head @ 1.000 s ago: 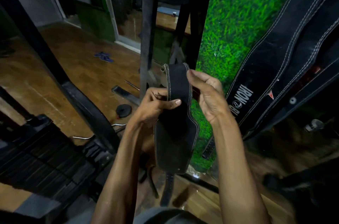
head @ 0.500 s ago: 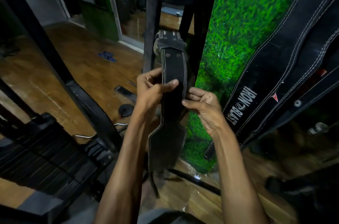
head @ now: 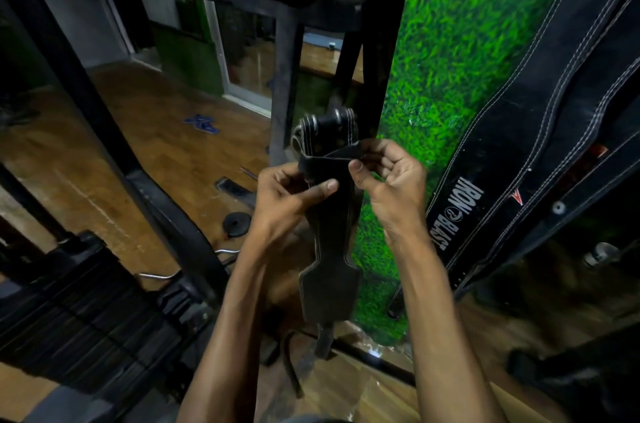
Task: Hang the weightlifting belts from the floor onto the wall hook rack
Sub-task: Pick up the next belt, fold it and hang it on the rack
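Note:
A black leather weightlifting belt [head: 330,287] with pale stitching hangs down in front of me, its wide back panel low and its buckle end folded over at the top. My left hand [head: 289,202] pinches the belt's narrow strap from the left. My right hand [head: 389,180] grips the folded top edge from the right. Other black belts [head: 540,152], one marked IRON BLAST, hang against the green turf wall [head: 446,52] at the right. The hook rack is not in view.
A black machine frame [head: 114,159] slants across the left, with a weight stack [head: 86,315] below it. A dark upright post [head: 282,86] stands behind the belt. A small weight plate [head: 236,223] and a curl bar [head: 156,275] lie on the wooden floor.
The upper part of the belt, held upright half a second ago, is now folded over forward. My right hand rose from the strap's edge to the folded top. The view shifted slightly.

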The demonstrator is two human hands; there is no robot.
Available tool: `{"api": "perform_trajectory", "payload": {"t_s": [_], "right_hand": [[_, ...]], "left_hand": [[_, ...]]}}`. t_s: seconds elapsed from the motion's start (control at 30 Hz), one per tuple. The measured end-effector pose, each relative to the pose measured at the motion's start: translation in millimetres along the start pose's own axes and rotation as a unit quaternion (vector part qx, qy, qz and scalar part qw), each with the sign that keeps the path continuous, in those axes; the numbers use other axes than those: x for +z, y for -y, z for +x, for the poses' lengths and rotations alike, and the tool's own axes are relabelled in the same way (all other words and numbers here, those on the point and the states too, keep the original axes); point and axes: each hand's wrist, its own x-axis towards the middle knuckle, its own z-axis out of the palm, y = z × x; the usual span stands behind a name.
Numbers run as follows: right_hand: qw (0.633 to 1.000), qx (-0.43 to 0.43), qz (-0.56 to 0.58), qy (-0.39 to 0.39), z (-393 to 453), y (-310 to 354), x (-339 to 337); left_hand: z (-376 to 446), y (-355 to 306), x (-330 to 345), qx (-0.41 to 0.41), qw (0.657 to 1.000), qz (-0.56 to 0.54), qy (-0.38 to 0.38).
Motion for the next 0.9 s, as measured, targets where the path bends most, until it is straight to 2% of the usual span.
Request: {"api": "perform_trajectory", "payload": {"t_s": [0.07,0.17,0.3,0.4,0.5,0.53,0.63,0.67,0.77,0.83,0.9], "right_hand": [[1.0,0.013,-0.004,-0.009,-4.3,-7.1,0.3],[0.999,0.03,-0.003,0.039,-4.5,-4.4,-6.5],[0.995,0.049,0.055,0.061,1.2,22.4,-15.9],[0.996,0.056,-0.048,0.048,4.9,42.0,-9.4],[0.989,0.026,-0.137,0.056,5.7,51.2,-6.6],[0.992,0.01,-0.11,0.067,5.0,55.0,-7.8],[0.992,-0.01,0.08,0.093,2.5,61.8,-15.6],[0.994,-0.014,0.083,0.076,2.8,62.4,-17.7],[0.995,-0.001,-0.098,0.019,7.0,58.1,-17.2],[0.983,0.035,-0.174,0.052,9.1,59.5,-12.1],[0.978,0.047,-0.181,0.097,8.5,63.1,-4.3]], "left_hand": [[2.8,-9.3,-2.9,0.009,1.0,0.013,0.013],[0.8,-15.3,-4.0,0.017,1.0,0.006,-0.01],[-0.7,-11.9,-3.0,0.026,0.999,0.02,0.002],[-1.7,-10.7,2.8,0.019,0.999,0.03,0.025],[-1.6,-7.8,8.4,0.027,0.997,0.049,0.056],[-1.3,-7.9,8.9,0.027,0.996,0.05,0.063],[0.3,-7.9,7.5,0.023,0.997,0.043,0.063],[1.0,-7.1,7.0,0.026,0.997,0.045,0.062],[2.3,-5.7,5.1,0.04,0.995,0.057,0.072],[3.7,-5.6,4.3,0.046,0.993,0.071,0.085],[5.7,-4.9,4.1,0.044,0.992,0.074,0.097]]}}
